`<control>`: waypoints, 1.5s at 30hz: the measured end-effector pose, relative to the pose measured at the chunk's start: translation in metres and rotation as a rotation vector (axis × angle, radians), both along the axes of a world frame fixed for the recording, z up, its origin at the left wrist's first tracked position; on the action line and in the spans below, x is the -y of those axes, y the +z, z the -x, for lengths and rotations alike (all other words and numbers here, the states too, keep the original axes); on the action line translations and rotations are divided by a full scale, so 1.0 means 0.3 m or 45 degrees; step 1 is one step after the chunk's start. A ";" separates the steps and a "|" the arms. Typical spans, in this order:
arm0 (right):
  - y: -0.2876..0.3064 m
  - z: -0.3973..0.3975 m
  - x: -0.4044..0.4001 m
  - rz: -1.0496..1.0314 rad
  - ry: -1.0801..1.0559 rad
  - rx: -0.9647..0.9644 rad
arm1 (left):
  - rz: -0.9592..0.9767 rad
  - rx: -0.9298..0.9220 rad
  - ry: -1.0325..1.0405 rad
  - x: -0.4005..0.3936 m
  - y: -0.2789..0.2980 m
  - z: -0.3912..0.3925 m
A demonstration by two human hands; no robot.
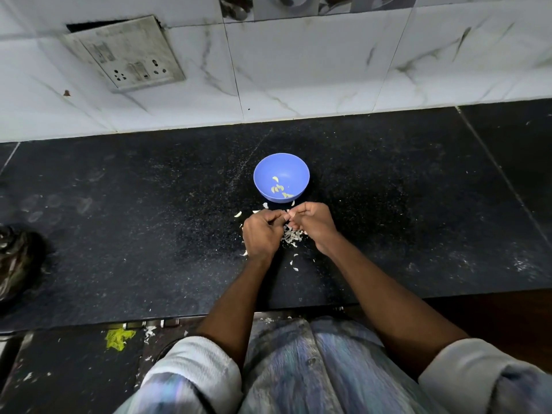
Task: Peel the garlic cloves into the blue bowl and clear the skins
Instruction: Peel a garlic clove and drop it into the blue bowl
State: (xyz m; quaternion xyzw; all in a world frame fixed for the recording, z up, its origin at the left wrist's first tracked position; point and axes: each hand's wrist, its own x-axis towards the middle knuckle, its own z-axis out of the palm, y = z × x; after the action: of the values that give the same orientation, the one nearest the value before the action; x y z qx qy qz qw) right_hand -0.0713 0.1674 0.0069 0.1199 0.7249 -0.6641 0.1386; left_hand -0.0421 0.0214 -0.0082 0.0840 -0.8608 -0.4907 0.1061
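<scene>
Your hands meet over the black bench, just in front of the blue bowl, and what they pinch between them is almost wholly hidden. Your left hand is curled tight, knuckles up, fingers folded in toward the thumb. Your right hand is curled likewise, its fingertips brought against those of the left. Only a pale sliver shows at the meeting point; it is too small to say for certain that it is a garlic clove, though both hands are plainly closed upon it.

The blue bowl stands upright on the bench, near the wall tiles, with a few peeled garlic cloves lying at its bottom. A heap of white skins lies on the bench beneath and between your hands, partly covered by them, with stray flakes scattered toward you and a few just beside the bowl's near rim.

At the left edge a dark crumpled bag is cut off by the frame. A grimy socket plate sits on the tiled wall. Below the bench edge, a yellow scrap and more flakes lie on a lower surface, blurred.
</scene>
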 end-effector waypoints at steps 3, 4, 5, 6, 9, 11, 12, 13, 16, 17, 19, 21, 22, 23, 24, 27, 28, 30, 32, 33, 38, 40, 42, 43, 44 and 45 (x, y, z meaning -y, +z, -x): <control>-0.005 0.000 -0.011 -0.281 0.087 -0.328 | -0.823 0.460 0.170 -0.033 0.040 0.015; -0.010 0.000 -0.015 -0.338 0.111 -0.393 | -1.078 0.641 0.235 -0.039 0.060 0.018; -0.010 0.000 -0.018 -0.367 0.133 -0.429 | -1.255 0.781 0.279 -0.039 0.071 0.022; -0.012 -0.001 -0.019 -0.376 0.144 -0.448 | -1.375 0.872 0.315 -0.040 0.070 0.027; -0.006 -0.010 -0.004 -0.243 0.098 -0.312 | -1.520 0.867 0.375 -0.053 0.070 0.016; 0.016 -0.010 0.012 -0.010 -0.005 -0.031 | -1.390 0.719 0.386 -0.066 0.069 0.009; 0.031 -0.006 0.018 0.104 -0.044 0.101 | -1.302 0.617 0.377 -0.070 0.062 0.010; 0.043 0.001 0.020 0.201 -0.064 0.211 | -1.232 0.519 0.351 -0.074 0.055 0.010; 0.073 0.019 0.015 0.465 -0.073 0.436 | -1.203 0.386 0.320 -0.070 0.037 0.007; 0.077 0.020 0.014 0.526 -0.075 0.485 | -1.224 0.390 0.353 -0.067 0.034 0.009; 0.079 0.018 0.011 0.589 -0.107 0.525 | -1.242 0.414 0.410 -0.059 0.027 0.013; 0.075 0.020 0.010 0.565 -0.156 0.507 | -1.134 0.386 0.365 -0.053 0.016 0.012; 0.070 0.021 0.010 0.520 -0.172 0.476 | -1.068 0.356 0.315 -0.052 0.014 0.010; 0.064 0.023 0.009 0.450 -0.170 0.435 | -1.006 0.327 0.265 -0.053 0.014 0.008; 0.057 0.023 0.010 0.372 -0.151 0.392 | -0.952 0.294 0.222 -0.055 0.012 0.005; 0.043 0.017 0.013 0.168 -0.063 0.278 | -0.851 0.229 0.138 -0.068 0.020 -0.002; 0.040 0.013 0.013 0.119 -0.038 0.242 | -0.856 0.221 0.138 -0.071 0.021 -0.002; 0.044 0.004 0.010 0.033 0.008 0.162 | -0.907 0.229 0.173 -0.081 0.027 -0.004; 0.052 0.000 0.012 -0.057 0.035 0.051 | -0.970 0.268 0.262 -0.092 0.037 -0.005; 0.056 0.002 0.015 -0.117 0.024 -0.039 | -1.008 0.296 0.321 -0.093 0.039 -0.002; 0.103 0.069 0.045 -0.507 -0.179 -0.504 | -0.520 0.418 0.254 -0.066 -0.006 0.003; 0.120 0.102 0.058 -0.612 -0.144 -0.512 | -0.307 0.417 0.223 -0.063 -0.007 -0.013; 0.124 0.120 0.066 -0.715 -0.071 -0.453 | -0.177 0.365 0.168 -0.055 -0.004 -0.018; 0.119 0.122 0.067 -0.754 -0.048 -0.445 | -0.134 0.338 0.123 -0.045 -0.006 -0.016; 0.116 0.117 0.072 -0.787 -0.031 -0.462 | -0.119 0.310 0.085 -0.027 -0.012 -0.013; 0.112 0.109 0.077 -0.819 -0.023 -0.500 | -0.137 0.276 0.066 -0.008 -0.015 -0.012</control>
State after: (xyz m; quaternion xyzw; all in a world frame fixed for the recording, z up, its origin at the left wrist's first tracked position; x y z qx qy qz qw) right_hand -0.1039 0.1443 0.0406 0.0340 0.9080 -0.4140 -0.0537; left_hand -0.0386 0.0238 -0.0128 0.1643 -0.8371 -0.5214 0.0202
